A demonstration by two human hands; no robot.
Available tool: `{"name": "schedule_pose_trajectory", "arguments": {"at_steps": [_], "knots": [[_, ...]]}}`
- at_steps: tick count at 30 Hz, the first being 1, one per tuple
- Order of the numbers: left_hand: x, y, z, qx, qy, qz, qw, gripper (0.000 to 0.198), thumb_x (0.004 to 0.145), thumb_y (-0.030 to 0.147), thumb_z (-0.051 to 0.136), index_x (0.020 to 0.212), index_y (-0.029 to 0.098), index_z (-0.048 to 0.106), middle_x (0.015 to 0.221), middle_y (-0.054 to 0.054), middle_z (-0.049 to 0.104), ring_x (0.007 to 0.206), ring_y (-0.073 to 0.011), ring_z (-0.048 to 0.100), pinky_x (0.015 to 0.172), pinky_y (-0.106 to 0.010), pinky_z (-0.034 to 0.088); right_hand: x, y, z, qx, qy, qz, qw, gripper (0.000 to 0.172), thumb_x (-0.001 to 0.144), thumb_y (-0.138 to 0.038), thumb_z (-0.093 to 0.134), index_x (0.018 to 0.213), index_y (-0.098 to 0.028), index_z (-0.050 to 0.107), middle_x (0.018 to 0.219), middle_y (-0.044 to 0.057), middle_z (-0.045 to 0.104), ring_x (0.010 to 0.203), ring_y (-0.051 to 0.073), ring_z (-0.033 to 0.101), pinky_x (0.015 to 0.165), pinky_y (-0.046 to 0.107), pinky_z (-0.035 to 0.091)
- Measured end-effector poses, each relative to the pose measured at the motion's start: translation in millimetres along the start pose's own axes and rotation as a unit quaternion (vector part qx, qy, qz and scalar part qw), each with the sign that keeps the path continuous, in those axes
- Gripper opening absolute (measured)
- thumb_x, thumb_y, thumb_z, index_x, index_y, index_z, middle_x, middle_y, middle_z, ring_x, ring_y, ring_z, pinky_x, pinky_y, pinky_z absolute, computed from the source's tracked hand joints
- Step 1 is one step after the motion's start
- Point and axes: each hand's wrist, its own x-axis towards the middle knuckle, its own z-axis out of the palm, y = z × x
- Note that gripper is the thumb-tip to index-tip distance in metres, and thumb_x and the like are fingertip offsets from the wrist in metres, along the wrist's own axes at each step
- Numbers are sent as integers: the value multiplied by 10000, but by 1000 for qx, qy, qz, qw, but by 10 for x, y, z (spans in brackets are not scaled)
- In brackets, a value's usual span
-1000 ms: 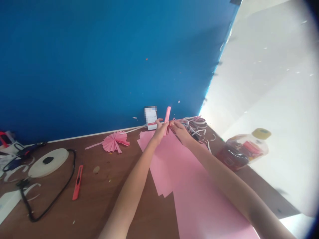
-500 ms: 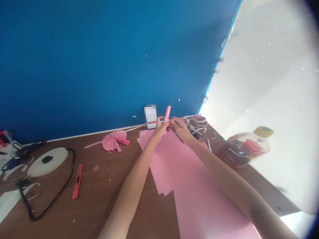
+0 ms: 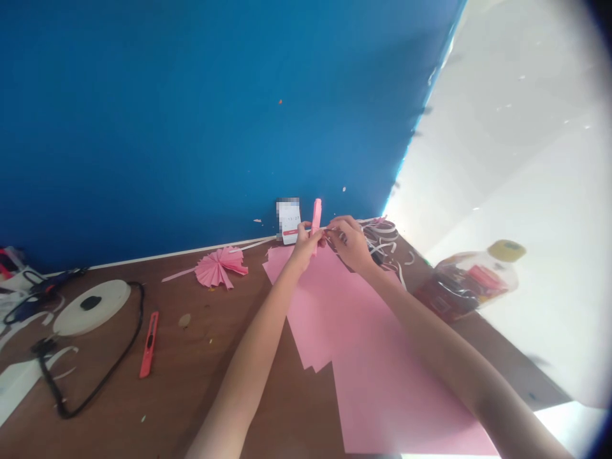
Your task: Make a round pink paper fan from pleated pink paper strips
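My left hand [image 3: 305, 247] is closed round a narrow folded strip of pink paper [image 3: 316, 213], which stands nearly upright above the fingers. Just to its right, my right hand [image 3: 352, 242] has its fingers pinched together on a thin strand whose kind is too small to make out. The strand seems to reach the folded paper at my left fingers. Under both hands lie sheets of pink paper [image 3: 363, 338], overlapping on the brown table. A pleated pink paper fan [image 3: 217, 268] with a thin tail rests to the left.
A phone [image 3: 290, 223] leans against the blue wall behind my hands. Tangled white strips [image 3: 386, 231] lie at the back right, near a clear plastic bottle [image 3: 471, 284]. On the left are a red utility knife [image 3: 149, 344], a white round lid-like disc [image 3: 102, 303] and a black cable [image 3: 102, 382].
My right hand has shifted slightly right and up, away from the left. The folded pink paper has tipped a little more upright in my left hand.
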Motion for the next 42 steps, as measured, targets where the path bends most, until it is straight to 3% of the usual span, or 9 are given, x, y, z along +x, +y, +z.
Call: {"name": "schedule_pose_trajectory", "arguments": {"at_steps": [3, 5, 10, 22, 31, 36, 42], "knots": [[1, 3, 2, 6, 13, -9, 1000, 373, 786, 256, 614, 1045, 225, 346, 666, 45, 530, 551, -74, 511, 562, -203, 375, 11, -4, -53, -77, -44, -85, 992, 227, 908, -208, 431, 997, -246, 637, 1113, 88, 582, 1022, 234, 521, 875, 387, 403], [3, -2, -2, 9, 13, -15, 1000, 370, 788, 263, 611, 1042, 226, 345, 664, 44, 531, 552, -76, 512, 562, -202, 373, 9, 12, -64, -106, -68, -99, 987, 254, 913, -203, 420, 1022, -249, 645, 1112, 87, 596, 996, 233, 534, 851, 374, 409], [10, -29, -21, 23, -12, -15, 1000, 347, 796, 227, 578, 1044, 227, 336, 680, 32, 542, 559, -78, 519, 550, -195, 362, -7, 79, -58, -84, -95, -46, 991, 280, 909, -188, 416, 1051, -247, 650, 1007, 59, 657, 902, 205, 591, 748, 307, 427], [14, -63, -70, 85, -51, 4, 995, 322, 824, 221, 515, 1059, 232, 295, 638, 33, 544, 555, -91, 515, 561, -206, 371, 30, 130, -71, -10, -111, 13, 994, 207, 880, -230, 468, 934, -232, 668, 960, 49, 675, 847, 194, 601, 713, 301, 428], [8, -57, -61, 70, -56, -4, 996, 325, 834, 249, 533, 1056, 232, 296, 650, 31, 544, 563, -91, 508, 559, -202, 360, 53, 123, -113, -11, -136, 11, 991, 188, 876, -246, 468, 864, -219, 653, 885, 43, 673, 763, 178, 593, 660, 288, 414], [19, -59, -62, 58, -50, -11, 997, 334, 826, 250, 552, 1042, 233, 298, 643, 38, 538, 552, -92, 510, 552, -202, 355, 43, 92, -117, -40, -120, -3, 992, 159, 856, -216, 489, 841, -218, 647, 899, 45, 676, 783, 179, 592, 675, 283, 406], [14, -46, -68, 48, -51, -20, 997, 354, 818, 259, 566, 1050, 227, 301, 650, 35, 543, 557, -93, 511, 557, -208, 362, 34, 76, -92, 20, -95, 16, 995, 165, 818, -200, 511, 822, -220, 674, 823, 29, 683, 734, 167, 596, 684, 292, 423]]}}
